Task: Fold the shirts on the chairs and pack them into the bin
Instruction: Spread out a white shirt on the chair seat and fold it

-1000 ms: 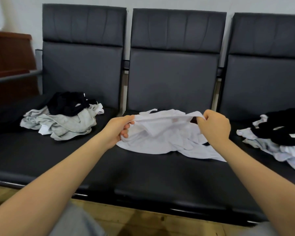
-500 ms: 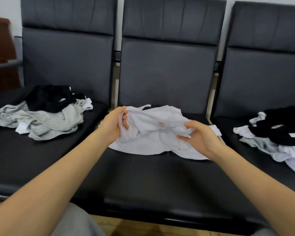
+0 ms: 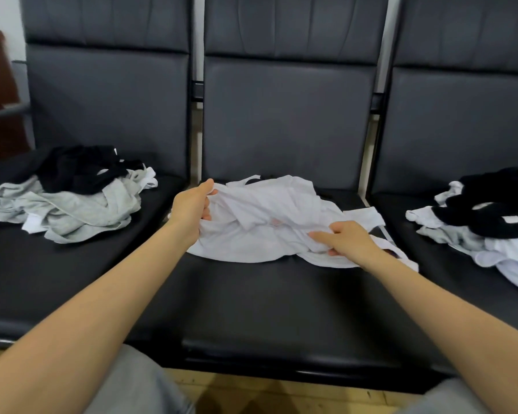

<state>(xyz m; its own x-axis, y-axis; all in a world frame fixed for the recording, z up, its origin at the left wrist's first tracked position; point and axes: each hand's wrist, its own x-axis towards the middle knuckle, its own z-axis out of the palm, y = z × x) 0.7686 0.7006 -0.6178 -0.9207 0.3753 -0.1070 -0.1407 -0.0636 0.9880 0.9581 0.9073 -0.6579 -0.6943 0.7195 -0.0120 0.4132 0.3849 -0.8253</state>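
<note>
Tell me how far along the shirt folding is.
Nothing looks folded, and no bin is in view. In hand: the left hand and right hand grip the crumpled white shirt on the middle chair. Left: the left pile and right pile, both unfolded.

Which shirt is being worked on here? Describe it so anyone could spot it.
On the middle seat of three joined black padded chairs lies a crumpled white shirt. Both the left hand and right hand grip it; the mixed-colour heaps on neighbouring seats lie untouched.
</note>
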